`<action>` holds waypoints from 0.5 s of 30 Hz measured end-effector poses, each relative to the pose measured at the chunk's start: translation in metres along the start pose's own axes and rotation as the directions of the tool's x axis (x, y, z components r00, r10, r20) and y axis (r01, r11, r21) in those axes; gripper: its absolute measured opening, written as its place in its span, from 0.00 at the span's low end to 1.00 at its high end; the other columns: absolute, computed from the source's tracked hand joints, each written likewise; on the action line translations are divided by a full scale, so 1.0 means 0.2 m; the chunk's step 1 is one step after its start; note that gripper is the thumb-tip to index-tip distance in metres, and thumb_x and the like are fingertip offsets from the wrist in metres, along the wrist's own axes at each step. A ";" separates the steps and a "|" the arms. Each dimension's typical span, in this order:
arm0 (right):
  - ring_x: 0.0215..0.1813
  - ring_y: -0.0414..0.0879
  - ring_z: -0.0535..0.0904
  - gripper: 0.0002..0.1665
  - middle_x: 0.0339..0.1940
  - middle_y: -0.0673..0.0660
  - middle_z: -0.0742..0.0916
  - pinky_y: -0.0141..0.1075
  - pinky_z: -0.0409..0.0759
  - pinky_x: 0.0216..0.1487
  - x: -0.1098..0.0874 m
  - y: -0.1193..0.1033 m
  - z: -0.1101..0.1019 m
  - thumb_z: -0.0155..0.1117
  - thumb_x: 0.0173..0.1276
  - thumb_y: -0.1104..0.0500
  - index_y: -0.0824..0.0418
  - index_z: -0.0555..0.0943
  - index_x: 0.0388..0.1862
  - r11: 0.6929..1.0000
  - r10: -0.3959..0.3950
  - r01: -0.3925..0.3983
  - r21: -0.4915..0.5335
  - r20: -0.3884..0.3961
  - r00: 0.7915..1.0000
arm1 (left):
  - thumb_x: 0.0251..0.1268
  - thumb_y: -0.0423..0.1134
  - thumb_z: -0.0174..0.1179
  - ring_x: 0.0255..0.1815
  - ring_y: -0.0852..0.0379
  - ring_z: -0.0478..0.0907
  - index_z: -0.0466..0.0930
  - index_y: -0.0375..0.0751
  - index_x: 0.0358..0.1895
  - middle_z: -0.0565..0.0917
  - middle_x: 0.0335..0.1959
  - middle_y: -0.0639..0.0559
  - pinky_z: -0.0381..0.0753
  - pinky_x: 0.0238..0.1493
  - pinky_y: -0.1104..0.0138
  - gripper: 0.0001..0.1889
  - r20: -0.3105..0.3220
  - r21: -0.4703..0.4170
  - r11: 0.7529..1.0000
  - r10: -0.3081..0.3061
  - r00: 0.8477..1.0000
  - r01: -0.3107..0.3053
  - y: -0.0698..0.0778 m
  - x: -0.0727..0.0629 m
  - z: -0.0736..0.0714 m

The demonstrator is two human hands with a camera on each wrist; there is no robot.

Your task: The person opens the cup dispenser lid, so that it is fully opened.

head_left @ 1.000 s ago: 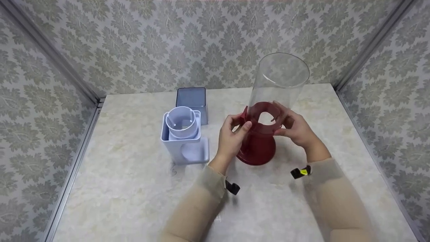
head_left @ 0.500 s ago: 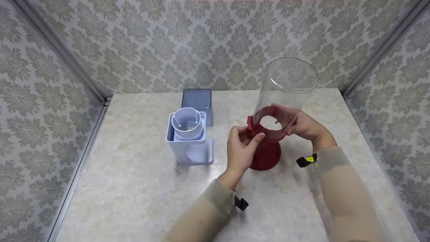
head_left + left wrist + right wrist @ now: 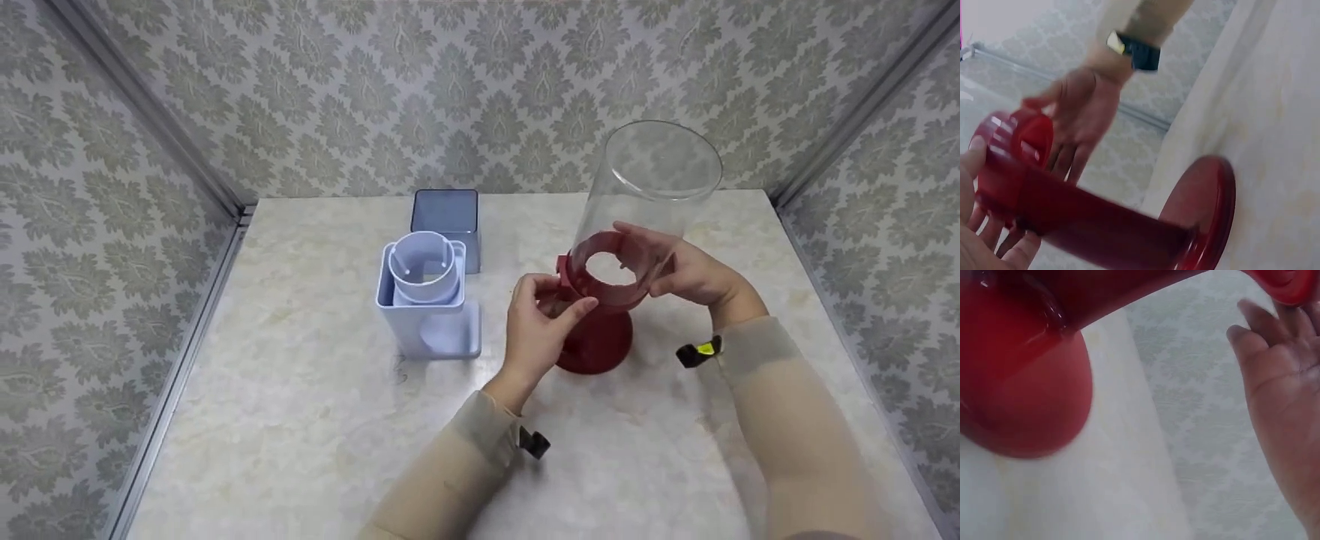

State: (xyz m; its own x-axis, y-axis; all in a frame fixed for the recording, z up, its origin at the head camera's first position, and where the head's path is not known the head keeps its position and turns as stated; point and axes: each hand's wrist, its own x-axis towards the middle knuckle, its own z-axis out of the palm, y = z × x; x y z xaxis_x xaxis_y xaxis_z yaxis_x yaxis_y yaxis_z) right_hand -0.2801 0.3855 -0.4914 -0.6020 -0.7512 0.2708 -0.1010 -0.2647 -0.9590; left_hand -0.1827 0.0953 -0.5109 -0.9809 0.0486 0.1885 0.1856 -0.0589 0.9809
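A red stand (image 3: 600,346) rises from a round base on the table, with a collar at its top. Into that collar fits a tall clear cylinder (image 3: 600,202), open at the top and leaning slightly right in the head view. My left hand (image 3: 531,330) grips the collar, thumb across its front and fingers by a small red block on its left side. Opposite, my right hand (image 3: 697,271) holds the collar and the cylinder's lower end, fingers behind and thumb at the right. The left wrist view shows a round red spout (image 3: 1036,138) beside the right palm (image 3: 1086,107).
Left of the stand is a pale blue square holder (image 3: 412,330) with a round pale cup (image 3: 424,281) inside. Behind it stands a translucent blue-grey square container (image 3: 446,210). Patterned walls (image 3: 495,90) border the table (image 3: 315,405) at the back and both sides.
My left thumb has slid from the collar's upper left to its front. The right thumb has moved from the front toward the right side. The head view has shifted slightly.
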 end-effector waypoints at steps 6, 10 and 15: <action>0.94 0.49 0.62 0.69 0.93 0.56 0.69 0.40 0.65 0.92 0.05 -0.29 0.11 0.89 0.64 0.60 0.52 0.56 0.96 0.993 -0.122 0.121 -0.017 -0.148 0.981 | 0.74 0.44 0.76 0.80 0.43 0.74 0.73 0.37 0.77 0.76 0.75 0.41 0.75 0.87 0.53 0.35 0.153 0.025 0.994 0.097 0.983 -0.102 -0.03 0.11 -0.09; 0.93 0.56 0.61 0.76 0.92 0.60 0.68 0.45 0.66 0.93 0.14 -0.46 0.19 0.94 0.55 0.59 0.52 0.56 0.96 0.969 -0.244 0.245 -0.009 -0.148 0.959 | 0.82 0.36 0.67 0.83 0.38 0.73 0.70 0.28 0.81 0.74 0.78 0.32 0.71 0.90 0.51 0.31 0.230 -0.051 0.983 0.182 0.956 -0.175 -0.05 0.17 -0.12; 0.90 0.60 0.68 0.78 0.89 0.65 0.71 0.45 0.71 0.90 0.22 -0.57 0.26 0.96 0.50 0.64 0.55 0.58 0.94 0.957 -0.291 0.284 -0.064 -0.182 0.939 | 0.80 0.26 0.64 0.76 0.43 0.78 0.72 0.22 0.75 0.76 0.73 0.27 0.76 0.85 0.58 0.26 0.237 -0.153 0.976 0.190 0.953 -0.157 -0.09 0.20 -0.11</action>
State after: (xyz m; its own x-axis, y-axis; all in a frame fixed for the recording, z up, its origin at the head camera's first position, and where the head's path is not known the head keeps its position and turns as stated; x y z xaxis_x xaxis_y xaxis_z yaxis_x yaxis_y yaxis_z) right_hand -0.2542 0.3514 -0.3661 -0.6804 -0.5187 0.5178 -0.3181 -0.4275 -0.8462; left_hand -0.2267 0.0768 -0.5221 -0.8852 0.2712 0.3779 0.3260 -0.2176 0.9200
